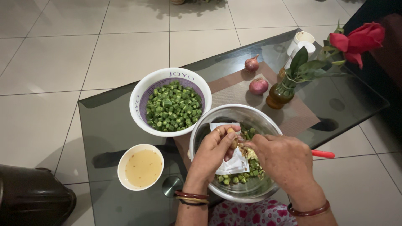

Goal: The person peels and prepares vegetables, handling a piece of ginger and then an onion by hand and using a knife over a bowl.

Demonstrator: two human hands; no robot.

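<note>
Over a steel bowl [234, 112], my left hand [214, 151] pinches a small tan piece [233, 138], perhaps ginger or garlic. My right hand [281, 158] meets it from the right, fingertips on the same piece; a red handle [323, 154] sticks out beyond this hand, and whether the hand grips it is hidden. Green vegetable scraps [237, 179] and a white packet [233, 166] lie inside the steel bowl. To the upper left, a white colander bowl [146, 88] is full of chopped green okra [173, 106].
A small white bowl of pale liquid [141, 167] sits at the front left of the glass table [104, 125]. Two red onions [258, 86] lie on a brown mat by a vase with a red rose [281, 92]. White cups [302, 41] stand behind. A dark object [33, 196] sits on the floor.
</note>
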